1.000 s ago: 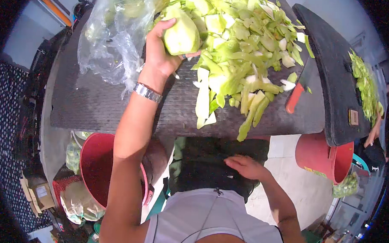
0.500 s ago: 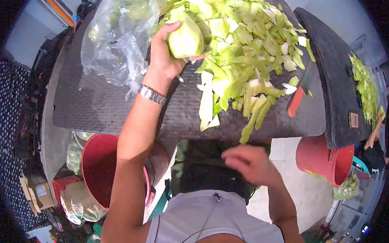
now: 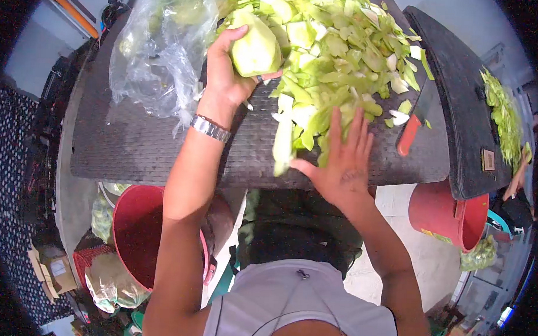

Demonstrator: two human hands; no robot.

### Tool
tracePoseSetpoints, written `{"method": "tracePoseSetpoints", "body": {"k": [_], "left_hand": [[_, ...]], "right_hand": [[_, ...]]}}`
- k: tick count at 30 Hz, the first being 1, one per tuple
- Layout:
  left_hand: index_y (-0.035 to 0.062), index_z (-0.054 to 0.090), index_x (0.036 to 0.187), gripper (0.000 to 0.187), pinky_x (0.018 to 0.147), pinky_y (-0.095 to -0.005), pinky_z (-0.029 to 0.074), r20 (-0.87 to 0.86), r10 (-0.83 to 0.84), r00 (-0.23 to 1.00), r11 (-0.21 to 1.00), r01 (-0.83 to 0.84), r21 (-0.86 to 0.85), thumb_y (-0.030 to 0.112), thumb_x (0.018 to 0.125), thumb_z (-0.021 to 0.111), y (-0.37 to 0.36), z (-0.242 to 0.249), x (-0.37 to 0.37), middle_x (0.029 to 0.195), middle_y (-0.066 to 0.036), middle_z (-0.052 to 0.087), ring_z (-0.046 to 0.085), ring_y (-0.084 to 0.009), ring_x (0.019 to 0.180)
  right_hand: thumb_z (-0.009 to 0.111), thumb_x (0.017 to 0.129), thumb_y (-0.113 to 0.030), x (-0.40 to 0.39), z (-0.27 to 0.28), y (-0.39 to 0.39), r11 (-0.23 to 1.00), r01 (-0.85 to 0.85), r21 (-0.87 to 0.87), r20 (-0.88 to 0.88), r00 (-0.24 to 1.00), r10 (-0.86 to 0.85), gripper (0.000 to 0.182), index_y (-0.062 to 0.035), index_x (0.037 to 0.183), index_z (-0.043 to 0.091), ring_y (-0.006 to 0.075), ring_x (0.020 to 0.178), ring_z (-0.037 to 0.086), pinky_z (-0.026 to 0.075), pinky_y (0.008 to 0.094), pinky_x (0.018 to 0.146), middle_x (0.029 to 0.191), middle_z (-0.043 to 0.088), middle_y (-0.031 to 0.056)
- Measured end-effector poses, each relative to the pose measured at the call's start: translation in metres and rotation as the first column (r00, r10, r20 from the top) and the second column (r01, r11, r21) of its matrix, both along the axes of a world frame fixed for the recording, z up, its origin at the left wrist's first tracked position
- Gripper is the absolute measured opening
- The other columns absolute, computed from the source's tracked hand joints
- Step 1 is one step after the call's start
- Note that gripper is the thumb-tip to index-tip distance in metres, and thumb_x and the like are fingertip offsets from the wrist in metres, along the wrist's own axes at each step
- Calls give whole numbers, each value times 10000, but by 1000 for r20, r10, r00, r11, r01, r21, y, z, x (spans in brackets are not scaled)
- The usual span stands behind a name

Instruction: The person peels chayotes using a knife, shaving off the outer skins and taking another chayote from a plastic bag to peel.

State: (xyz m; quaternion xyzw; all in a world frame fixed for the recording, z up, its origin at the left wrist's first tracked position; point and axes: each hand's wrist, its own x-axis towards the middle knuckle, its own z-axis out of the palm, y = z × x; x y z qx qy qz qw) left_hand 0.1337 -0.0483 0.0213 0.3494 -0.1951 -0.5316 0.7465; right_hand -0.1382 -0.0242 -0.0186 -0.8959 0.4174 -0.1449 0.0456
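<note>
My left hand (image 3: 228,72) is wrapped round a large peeled pale-green fruit (image 3: 255,49), held at the left side of a heap of green peels (image 3: 338,64). My right hand (image 3: 346,150) lies palm down with its fingers spread over the near edge of that heap, with the thumb beside a long pale peel strip (image 3: 284,130). It grips nothing that I can see. To its right lies a knife (image 3: 409,136) with an orange-red handle, its blade pointing away. A clear plastic bag (image 3: 157,69) with green fruit inside sits left of my left hand.
The dark ridged table (image 3: 139,154) ends just before my body. A second dark board (image 3: 455,109) adjoins on the right, with more peels (image 3: 501,123) beyond it and another person's arm (image 3: 519,174). Red buckets stand below at the left (image 3: 131,222) and right (image 3: 436,212).
My right hand has moved up from beside my lap onto the near edge of the peel heap, fingers now spread. Some hanging peels there have been pushed back. My left hand keeps holding the fruit.
</note>
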Motion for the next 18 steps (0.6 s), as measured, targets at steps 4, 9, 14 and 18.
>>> {"method": "tracePoseSetpoints", "body": {"k": [4, 9, 14, 18], "left_hand": [[78, 588, 1309, 542, 881, -579, 536, -15, 6, 1000, 1000, -5, 26, 424, 895, 624, 2, 3, -1, 1217, -147, 668, 664, -370, 1069], [87, 594, 1306, 540, 893, -594, 534, -28, 27, 999, 999, -26, 28, 426, 888, 635, 3, 4, -1, 1222, -139, 670, 662, -365, 1087], [69, 588, 1308, 569, 902, -593, 539, 14, 127, 992, 990, -126, -57, 444, 882, 628, 0, -2, 13, 1232, -146, 666, 664, -368, 1092], [41, 574, 1300, 596, 862, -575, 545, -15, 113, 994, 986, -114, -122, 457, 876, 613, 8, 9, 14, 1208, -163, 664, 663, -376, 1069]], "right_hand": [[732, 764, -689, 37, -12, -11, 995, -65, -77, 179, 981, 78, 1232, -37, 1606, 112, 687, 1366, 232, 213, 752, 1105, 1576, 88, 427], [750, 750, -659, 109, -21, -51, 993, 0, -116, 235, 972, 27, 1144, 12, 1554, 290, 685, 1373, 217, 227, 752, 1109, 1598, 44, 397], [775, 759, -562, 175, -17, -113, 956, 33, -292, 245, 969, 42, 942, -25, 1462, 450, 641, 1314, 358, 328, 694, 1082, 1581, 152, 374], [743, 807, -515, 213, 3, -165, 859, -15, -512, 49, 998, 47, 771, -16, 1354, 527, 600, 1357, 365, 375, 668, 1066, 1542, 242, 406]]}}
